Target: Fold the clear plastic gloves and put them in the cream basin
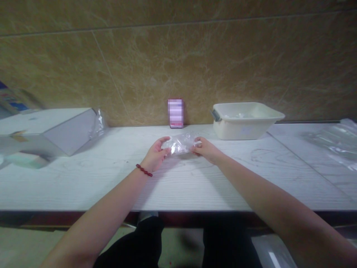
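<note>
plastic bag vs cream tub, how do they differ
The plastic bag is clear and crumpled; the cream tub is opaque and stiff-looking. The bag is small; the tub is larger. The bag is held by the left hand and right hand; the tub stands on the white table. Both are in front of the tiled wall.

Single head-worn view, facing forward and down from near side of white surface [192,190]. Tiled wall [173,63] fills upper frame, straight ahead. Left hand [155,154] and right hand [208,149] mid-frame, fairly near; person's own dark-clad legs [136,243] at bottom edge.
</note>
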{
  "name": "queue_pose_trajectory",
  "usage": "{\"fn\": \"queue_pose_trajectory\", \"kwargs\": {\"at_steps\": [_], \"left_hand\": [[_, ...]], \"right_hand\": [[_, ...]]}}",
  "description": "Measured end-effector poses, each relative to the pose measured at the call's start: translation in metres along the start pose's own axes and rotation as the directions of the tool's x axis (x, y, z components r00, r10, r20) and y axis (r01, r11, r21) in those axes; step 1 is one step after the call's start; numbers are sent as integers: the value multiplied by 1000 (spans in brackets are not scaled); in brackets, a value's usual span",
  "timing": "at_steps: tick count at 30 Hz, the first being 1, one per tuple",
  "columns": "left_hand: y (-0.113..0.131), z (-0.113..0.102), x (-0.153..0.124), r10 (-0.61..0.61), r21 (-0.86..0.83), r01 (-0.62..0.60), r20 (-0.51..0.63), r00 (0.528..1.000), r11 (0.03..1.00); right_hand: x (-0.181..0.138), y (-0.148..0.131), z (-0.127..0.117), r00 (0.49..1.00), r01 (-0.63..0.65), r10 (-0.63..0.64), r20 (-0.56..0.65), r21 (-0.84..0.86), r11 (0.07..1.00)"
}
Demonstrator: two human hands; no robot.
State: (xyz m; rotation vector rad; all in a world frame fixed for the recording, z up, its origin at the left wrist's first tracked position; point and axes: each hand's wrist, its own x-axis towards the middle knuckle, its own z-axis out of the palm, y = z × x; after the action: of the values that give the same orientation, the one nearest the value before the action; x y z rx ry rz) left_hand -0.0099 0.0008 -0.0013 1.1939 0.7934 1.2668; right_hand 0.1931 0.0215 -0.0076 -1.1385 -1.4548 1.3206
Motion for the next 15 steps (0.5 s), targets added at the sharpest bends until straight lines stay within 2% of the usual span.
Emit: {"fn": "queue_pose_trajectory", "kwargs": {"at_steps": [5, 9, 15], "left_hand": [[0, -1, 0, -4, 39, 4, -1, 1000, 999], [0, -5, 1, -34, 139, 30, 27, 999, 990], [-1, -10, 2, -109, 283, 96, 28, 994, 954]], "right_hand": [[-2, -6, -1, 999, 32, -33, -14, -79, 996], [-3, -9, -1, 1000, 27, -27, 3, -127, 992], [-3, -10, -3, 998, -61, 63, 6, -194, 979]]}}
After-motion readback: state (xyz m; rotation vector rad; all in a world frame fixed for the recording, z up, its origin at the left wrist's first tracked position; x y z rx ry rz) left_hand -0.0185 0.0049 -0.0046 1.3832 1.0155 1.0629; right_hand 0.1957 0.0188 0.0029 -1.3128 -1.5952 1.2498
